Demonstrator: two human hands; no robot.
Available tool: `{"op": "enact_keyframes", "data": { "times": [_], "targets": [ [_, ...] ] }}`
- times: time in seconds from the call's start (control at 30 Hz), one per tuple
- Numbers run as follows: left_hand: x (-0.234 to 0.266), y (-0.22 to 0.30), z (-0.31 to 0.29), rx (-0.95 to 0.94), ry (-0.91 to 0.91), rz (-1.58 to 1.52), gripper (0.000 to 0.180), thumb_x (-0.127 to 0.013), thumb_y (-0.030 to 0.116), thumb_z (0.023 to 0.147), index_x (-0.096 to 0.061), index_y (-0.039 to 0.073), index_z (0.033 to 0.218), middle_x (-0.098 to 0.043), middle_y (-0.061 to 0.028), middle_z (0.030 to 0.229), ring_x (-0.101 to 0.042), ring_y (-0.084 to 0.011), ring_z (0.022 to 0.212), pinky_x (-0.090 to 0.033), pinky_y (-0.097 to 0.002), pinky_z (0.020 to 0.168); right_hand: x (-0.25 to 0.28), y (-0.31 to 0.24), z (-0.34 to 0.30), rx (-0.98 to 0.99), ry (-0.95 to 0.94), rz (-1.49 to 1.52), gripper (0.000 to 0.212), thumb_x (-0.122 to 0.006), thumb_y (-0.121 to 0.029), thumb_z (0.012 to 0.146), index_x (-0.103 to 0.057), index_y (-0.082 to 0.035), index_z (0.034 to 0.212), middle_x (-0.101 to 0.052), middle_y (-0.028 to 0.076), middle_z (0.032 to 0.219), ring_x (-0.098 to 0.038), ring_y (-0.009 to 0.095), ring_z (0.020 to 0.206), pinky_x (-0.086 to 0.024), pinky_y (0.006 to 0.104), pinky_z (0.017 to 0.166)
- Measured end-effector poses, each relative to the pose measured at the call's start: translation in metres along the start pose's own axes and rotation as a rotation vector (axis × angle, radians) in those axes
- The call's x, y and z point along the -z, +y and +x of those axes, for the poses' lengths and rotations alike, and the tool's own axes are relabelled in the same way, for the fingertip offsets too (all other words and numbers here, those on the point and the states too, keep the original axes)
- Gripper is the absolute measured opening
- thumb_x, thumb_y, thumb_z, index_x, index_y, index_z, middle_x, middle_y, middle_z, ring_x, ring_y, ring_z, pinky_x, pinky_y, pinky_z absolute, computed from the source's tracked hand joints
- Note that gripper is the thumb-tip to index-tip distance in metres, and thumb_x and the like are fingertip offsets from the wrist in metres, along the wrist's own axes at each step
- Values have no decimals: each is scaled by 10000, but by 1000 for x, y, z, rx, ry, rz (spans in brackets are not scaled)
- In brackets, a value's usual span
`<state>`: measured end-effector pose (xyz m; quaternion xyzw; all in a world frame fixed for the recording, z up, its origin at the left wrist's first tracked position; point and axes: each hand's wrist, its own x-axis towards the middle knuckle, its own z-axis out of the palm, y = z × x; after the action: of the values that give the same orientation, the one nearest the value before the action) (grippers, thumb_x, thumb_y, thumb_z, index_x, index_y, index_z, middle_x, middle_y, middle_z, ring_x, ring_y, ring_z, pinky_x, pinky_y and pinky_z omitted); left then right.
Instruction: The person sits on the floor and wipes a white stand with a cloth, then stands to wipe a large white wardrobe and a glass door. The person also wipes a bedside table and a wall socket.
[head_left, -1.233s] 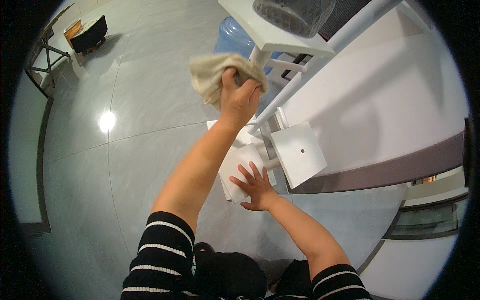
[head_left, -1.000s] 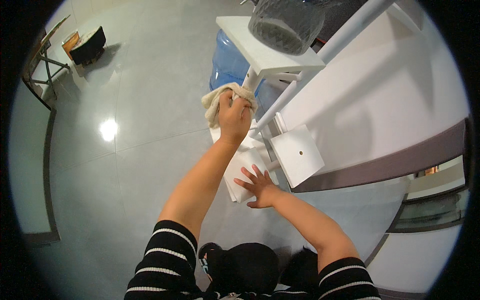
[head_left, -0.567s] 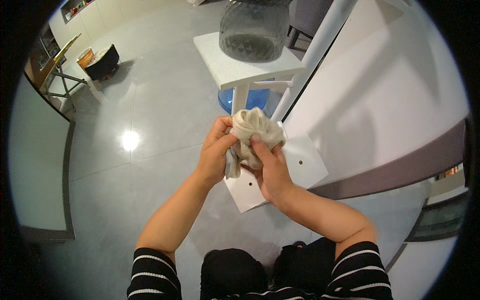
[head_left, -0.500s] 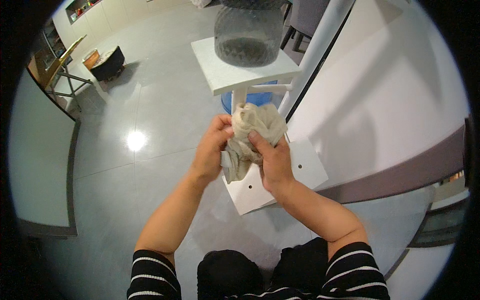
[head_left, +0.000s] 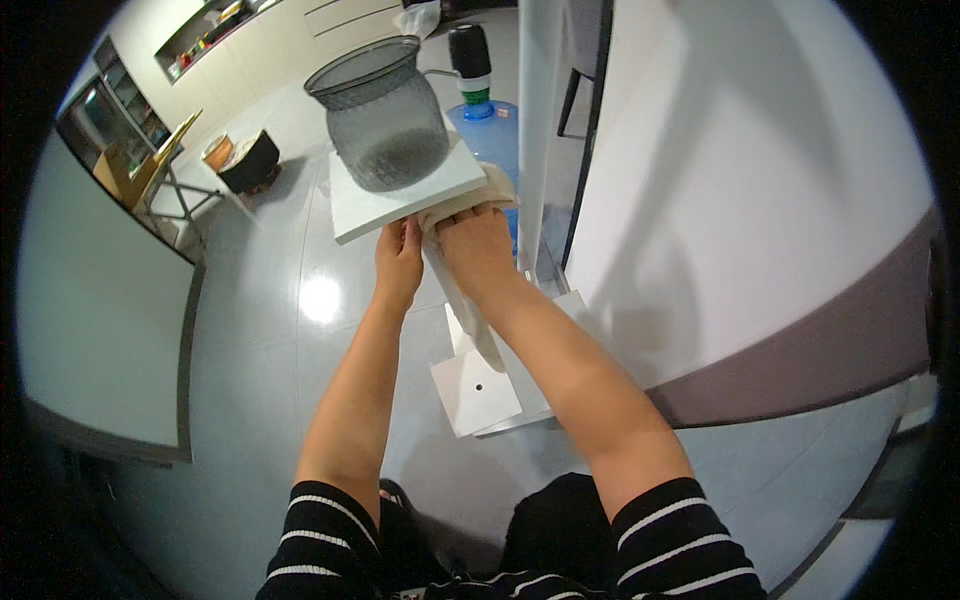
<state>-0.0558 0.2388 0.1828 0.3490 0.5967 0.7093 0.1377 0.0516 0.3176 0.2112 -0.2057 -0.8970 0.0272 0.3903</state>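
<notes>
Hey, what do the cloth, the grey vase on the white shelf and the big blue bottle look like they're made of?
Cloth: soft matte fabric, perhaps cotton; it folds limply. Vase: probably glass, though clear plastic is possible; its smoky walls are see-through. Bottle: likely smooth plastic; it's translucent blue.

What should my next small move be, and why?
Maybe ease the cloth along the white shelf with your right hand, gently: both are at its near edge, and a grey see-through jar stands on top, so a bump might shift it.
</notes>
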Motion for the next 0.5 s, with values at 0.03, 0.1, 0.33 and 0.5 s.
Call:
{"op": "enact_keyframes", "data": {
  "times": [0.03,0.1,0.33,0.5],
  "targets": [
    [1,-3,4,-62,25,38,297,-490,167,994,-510,-3,1237,-623,-102,1134,-547,-178,1034,-414,-312,926,-5,5,3,79,76,-110,274,-608,-166,775,-685,-45,1009,-633,145,1123,-588,360,1012,-471,439,862],
    [6,-9,8,-151,-49,224,280,-488,177,997,-516,6,1217,-630,-114,1108,-562,-185,1005,-432,-315,899,3,13,5,110,33,-263,269,-600,-194,789,-689,-75,1014,-624,135,1126,-571,342,1033,-498,438,806],
    [15,-2,8,-321,-94,243,222,-529,143,973,-540,7,1148,-646,-162,1004,-605,-230,911,-468,-337,826,45,11,-4,-68,-115,-344,236,-628,-143,770,-688,-90,992,-650,138,976,-626,324,923,-537,409,637],
    [12,5,2,-353,-103,218,192,-529,74,955,-556,3,1131,-646,-150,949,-598,-243,857,-473,-330,795,15,-34,-1,11,-29,-334,160,-650,-106,706,-722,-55,839,-653,176,890,-642,347,827,-547,425,654]
  ]
}}
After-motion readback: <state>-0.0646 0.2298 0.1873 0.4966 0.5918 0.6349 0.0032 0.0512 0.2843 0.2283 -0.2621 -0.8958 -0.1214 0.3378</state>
